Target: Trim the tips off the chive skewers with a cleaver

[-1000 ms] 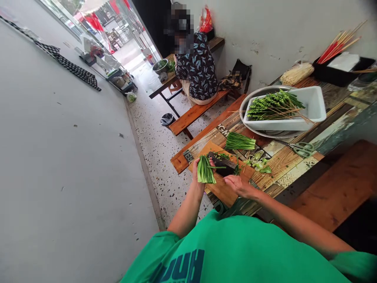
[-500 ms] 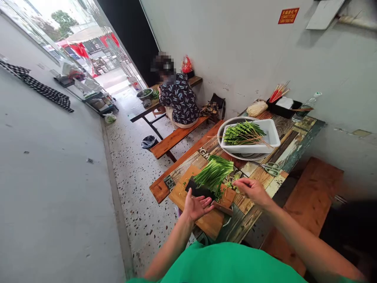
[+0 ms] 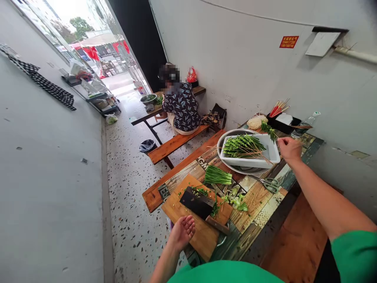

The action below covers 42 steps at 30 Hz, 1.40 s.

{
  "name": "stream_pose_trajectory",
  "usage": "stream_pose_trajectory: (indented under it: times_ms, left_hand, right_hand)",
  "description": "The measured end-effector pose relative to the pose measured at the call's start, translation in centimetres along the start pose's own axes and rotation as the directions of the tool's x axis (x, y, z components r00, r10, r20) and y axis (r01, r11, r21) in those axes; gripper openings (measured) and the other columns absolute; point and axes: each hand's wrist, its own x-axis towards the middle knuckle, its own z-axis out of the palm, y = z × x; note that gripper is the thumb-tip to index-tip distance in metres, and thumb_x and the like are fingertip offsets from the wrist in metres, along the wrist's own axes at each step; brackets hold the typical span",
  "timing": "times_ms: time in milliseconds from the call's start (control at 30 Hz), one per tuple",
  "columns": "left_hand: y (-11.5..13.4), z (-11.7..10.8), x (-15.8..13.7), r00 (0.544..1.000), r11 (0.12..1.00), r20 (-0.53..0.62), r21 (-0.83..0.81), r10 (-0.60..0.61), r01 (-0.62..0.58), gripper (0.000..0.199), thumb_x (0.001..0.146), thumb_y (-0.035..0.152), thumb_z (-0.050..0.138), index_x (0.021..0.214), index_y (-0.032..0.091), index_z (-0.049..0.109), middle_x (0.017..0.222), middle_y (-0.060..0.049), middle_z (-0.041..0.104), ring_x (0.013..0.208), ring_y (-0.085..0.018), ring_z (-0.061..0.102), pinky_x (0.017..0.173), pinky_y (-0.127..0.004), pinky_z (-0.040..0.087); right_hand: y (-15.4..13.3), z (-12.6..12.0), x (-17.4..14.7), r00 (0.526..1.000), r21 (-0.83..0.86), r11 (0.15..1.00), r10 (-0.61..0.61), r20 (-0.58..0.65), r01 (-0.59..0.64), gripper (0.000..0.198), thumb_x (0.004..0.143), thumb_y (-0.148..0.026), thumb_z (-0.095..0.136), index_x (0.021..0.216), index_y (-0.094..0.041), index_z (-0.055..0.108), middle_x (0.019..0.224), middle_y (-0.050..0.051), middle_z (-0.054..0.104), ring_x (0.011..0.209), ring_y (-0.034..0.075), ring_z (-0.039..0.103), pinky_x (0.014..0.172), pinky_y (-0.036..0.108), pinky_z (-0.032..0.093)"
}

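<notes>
My right hand [image 3: 290,150] is closed in a pinch on a skewer of green chives [image 3: 268,131], held over the right end of a white tray [image 3: 250,162]. Inside that tray lies a pile of skewered chives [image 3: 241,147], their sticks pointing right. My left hand [image 3: 183,232] is palm up with fingers loosely curled and nothing in it, near the front of a wooden cutting board [image 3: 200,236]. A broad cleaver [image 3: 196,202] rests on the board among chopped green bits. Just beyond it lies a bunch of cut chives [image 3: 218,175].
The tray sits in a round metal basin [image 3: 220,151]. Scissors [image 3: 269,184] and leaf scraps [image 3: 237,200] lie nearby. A black box [image 3: 284,122] with skewers and a plastic bottle [image 3: 306,124] stand at the back right. A person [image 3: 182,106] sits at another table.
My right hand has moved right and away from the board with the chive skewer, to the tray's right end. My left hand has drawn back slightly and left, its fingers more curled.
</notes>
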Motion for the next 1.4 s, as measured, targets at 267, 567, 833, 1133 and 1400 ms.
stream_pose_trajectory:
  times_ms: [267, 567, 833, 1133, 1400]
  left_hand:
    - [-1.7, -1.0, -0.7, 0.999, 1.0, -0.048, 0.007, 0.023, -0.023, 0.011, 0.089, 0.017, 0.049, 0.093, 0.013, 0.059, 0.067, -0.006, 0.068, 0.054, -0.014, 0.064, 0.054, -0.023, 0.051]
    - [-2.0, -1.4, -0.7, 0.996, 0.999, -0.073, 0.017, 0.046, -0.045, 0.014, 0.088, 0.015, 0.049, 0.097, 0.012, 0.059, 0.069, -0.005, 0.068, 0.055, -0.013, 0.064, 0.054, -0.022, 0.051]
    - [-2.6, -2.2, -1.4, 0.992, 0.996, -0.091, 0.009, 0.088, -0.088, 0.014, 0.088, 0.014, 0.049, 0.096, 0.011, 0.06, 0.067, -0.005, 0.067, 0.055, -0.012, 0.064, 0.055, -0.021, 0.052]
    - [-3.4, -3.5, -2.1, 0.985, 0.997, -0.15, 0.034, 0.08, -0.075, 0.009, 0.088, 0.014, 0.052, 0.092, 0.012, 0.06, 0.066, -0.004, 0.066, 0.054, -0.011, 0.062, 0.053, -0.02, 0.05]
    - [-3.9, -4.9, -0.5, 0.931, 0.853, -0.031, 0.411, 0.365, -0.321, 0.018, 0.082, 0.025, 0.06, 0.096, 0.015, 0.058, 0.075, -0.002, 0.064, 0.061, -0.012, 0.061, 0.059, -0.023, 0.048]
  right_hand:
    - [-2.6, 4.9, -0.3, 0.966, -0.199, 0.979, 0.095, 0.242, -0.046, 0.03, 0.086, -0.025, 0.051, 0.095, -0.01, 0.076, 0.092, 0.017, 0.071, 0.08, 0.022, 0.061, 0.067, 0.03, 0.037]
    - [-6.6, 6.9, -12.1, 0.88, -0.082, 0.945, -0.261, 0.397, 0.317, 0.043, 0.098, -0.034, 0.03, 0.099, -0.015, 0.068, 0.102, 0.015, 0.067, 0.101, 0.023, 0.057, 0.085, 0.032, 0.039]
    - [-7.0, 18.5, -22.0, 0.705, -0.066, 0.994, -0.011, 0.709, 0.083, 0.031, 0.09, -0.04, 0.048, 0.078, -0.02, 0.068, 0.082, 0.01, 0.07, 0.074, 0.02, 0.062, 0.063, 0.03, 0.042]
    - [-7.2, 20.2, -20.8, 0.751, 0.063, 0.977, 0.116, 0.65, -0.205, 0.029, 0.09, -0.026, 0.039, 0.083, -0.013, 0.064, 0.086, 0.016, 0.07, 0.078, 0.022, 0.065, 0.066, 0.029, 0.047]
    - [-11.7, 18.8, -22.3, 0.763, 0.419, 0.832, 0.01, 0.646, -0.365, 0.023, 0.091, -0.029, 0.03, 0.083, -0.019, 0.05, 0.089, 0.01, 0.07, 0.064, 0.014, 0.065, 0.053, 0.024, 0.051]
